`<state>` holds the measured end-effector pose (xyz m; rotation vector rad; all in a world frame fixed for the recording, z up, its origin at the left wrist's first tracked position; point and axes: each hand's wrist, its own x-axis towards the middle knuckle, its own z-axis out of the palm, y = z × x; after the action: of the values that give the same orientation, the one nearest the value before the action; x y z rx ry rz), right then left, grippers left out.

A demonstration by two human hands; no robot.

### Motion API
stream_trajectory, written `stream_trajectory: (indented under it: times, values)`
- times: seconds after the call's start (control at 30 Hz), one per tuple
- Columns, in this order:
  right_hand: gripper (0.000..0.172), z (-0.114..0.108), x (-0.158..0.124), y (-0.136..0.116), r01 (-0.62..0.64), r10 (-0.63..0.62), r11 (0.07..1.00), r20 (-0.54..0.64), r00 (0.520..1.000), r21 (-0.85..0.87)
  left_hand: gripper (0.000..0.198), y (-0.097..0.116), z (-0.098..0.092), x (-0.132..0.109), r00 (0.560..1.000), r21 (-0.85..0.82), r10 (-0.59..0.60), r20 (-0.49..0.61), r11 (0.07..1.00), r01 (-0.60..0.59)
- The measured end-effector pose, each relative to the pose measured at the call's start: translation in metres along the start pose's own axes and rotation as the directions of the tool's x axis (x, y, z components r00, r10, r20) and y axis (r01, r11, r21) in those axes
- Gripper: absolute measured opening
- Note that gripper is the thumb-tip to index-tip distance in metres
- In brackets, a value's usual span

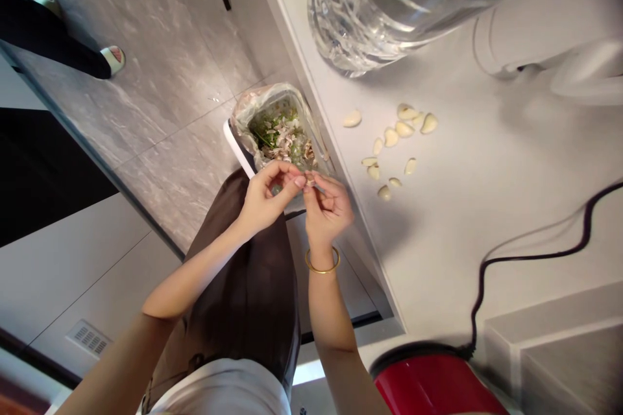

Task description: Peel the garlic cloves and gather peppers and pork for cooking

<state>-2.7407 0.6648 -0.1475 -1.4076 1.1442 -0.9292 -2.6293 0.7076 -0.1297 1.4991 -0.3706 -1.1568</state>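
Observation:
My left hand (273, 193) and my right hand (327, 205) meet above the near edge of a lined trash bin (235, 146). Between their pinched fingertips is a small garlic clove (308, 181), mostly covered by the fingers. A gold bangle circles my right wrist. Below the hands, the bin holds green stems and pale, papery scraps (287, 136). Several peeled garlic cloves (403, 129) lie scattered on the white countertop (452, 207) to the right, with a single clove (352, 118) apart from them near the counter's edge.
A large clear water bottle (360, 19) lies at the counter's back, beside a white appliance (540, 32). A black cord (530, 255) runs to a red appliance (433, 382) at lower right. Another person's leg and slipper (113, 60) show on the tiled floor at upper left.

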Motion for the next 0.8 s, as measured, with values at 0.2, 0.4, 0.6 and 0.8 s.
stream_trajectory:
  times: [0.2, 0.4, 0.6, 0.8]
  values:
    - [0.017, -0.008, -0.002, 0.004, -0.02, 0.023, 0.999, 0.071, 0.997, -0.045, 0.03, 0.002, -0.008, 0.003, 0.985, -0.037, -0.112, 0.131, 0.992, 0.118]
    - [0.018, -0.011, -0.003, 0.005, -0.19, 0.186, 0.965, 0.039, 0.982, 0.178, 0.041, 0.012, -0.01, 0.008, 0.927, -0.097, -0.236, 0.291, 0.957, 0.274]
    - [0.016, -0.019, 0.005, 0.003, -0.353, 0.374, 0.891, -0.021, 0.927, 0.286, 0.038, -0.001, -0.021, 0.014, 0.973, -0.004, -0.181, 0.141, 0.983, 0.184]
    - [0.032, -0.014, 0.001, 0.01, -0.405, 0.397, 0.909, 0.088, 0.913, 0.097, 0.016, -0.014, -0.023, 0.018, 0.995, 0.525, 0.091, 0.034, 0.846, -0.095]
